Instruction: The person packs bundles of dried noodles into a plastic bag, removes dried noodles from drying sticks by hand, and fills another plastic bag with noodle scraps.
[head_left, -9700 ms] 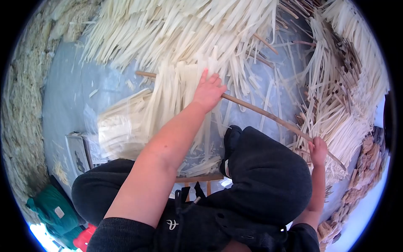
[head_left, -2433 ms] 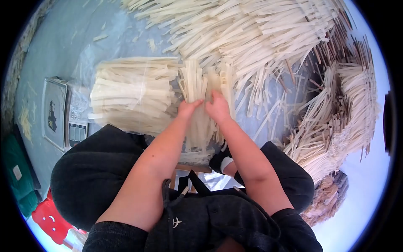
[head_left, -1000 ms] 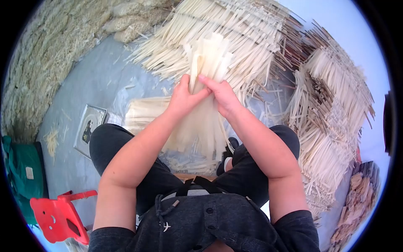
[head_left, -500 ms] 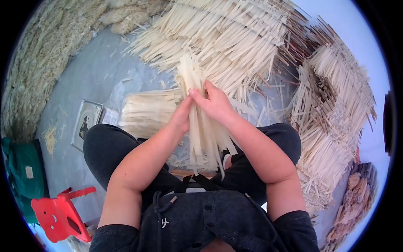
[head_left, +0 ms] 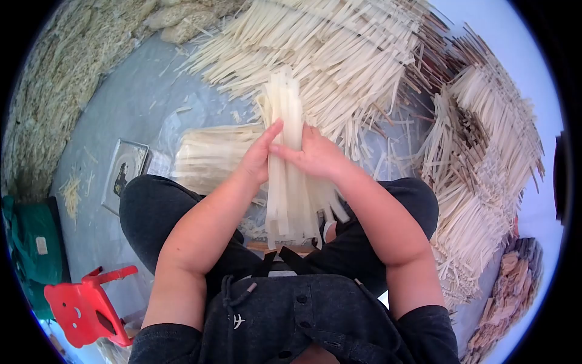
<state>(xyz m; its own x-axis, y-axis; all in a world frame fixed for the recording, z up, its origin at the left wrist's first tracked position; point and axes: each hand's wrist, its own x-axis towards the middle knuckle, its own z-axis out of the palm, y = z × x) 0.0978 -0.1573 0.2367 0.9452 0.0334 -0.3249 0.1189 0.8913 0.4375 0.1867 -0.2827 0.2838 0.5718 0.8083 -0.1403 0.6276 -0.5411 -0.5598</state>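
Note:
A bundle of flat, cream-coloured strips (head_left: 287, 200) stands lengthwise between my two hands, above my crossed legs. My left hand (head_left: 259, 156) is against its left side, fingers pointing up. My right hand (head_left: 315, 153) wraps round the right side, its thumb lying across the front of the strips. Some strips splay out at the lower right end. Just left of my left hand lies a stack of similar strips (head_left: 212, 159), partly under clear plastic.
A big pile of strips on sticks (head_left: 327, 54) lies at the top, and another (head_left: 479, 194) on the right. A scale (head_left: 125, 173), a red chair (head_left: 82, 309), a green bag (head_left: 36, 255) and brown flaky material (head_left: 509, 297) lie around.
The stick held earlier is out of my hands. A loose bunch of strips was gathered up between both hands; over the last half second it has become straighter and more upright.

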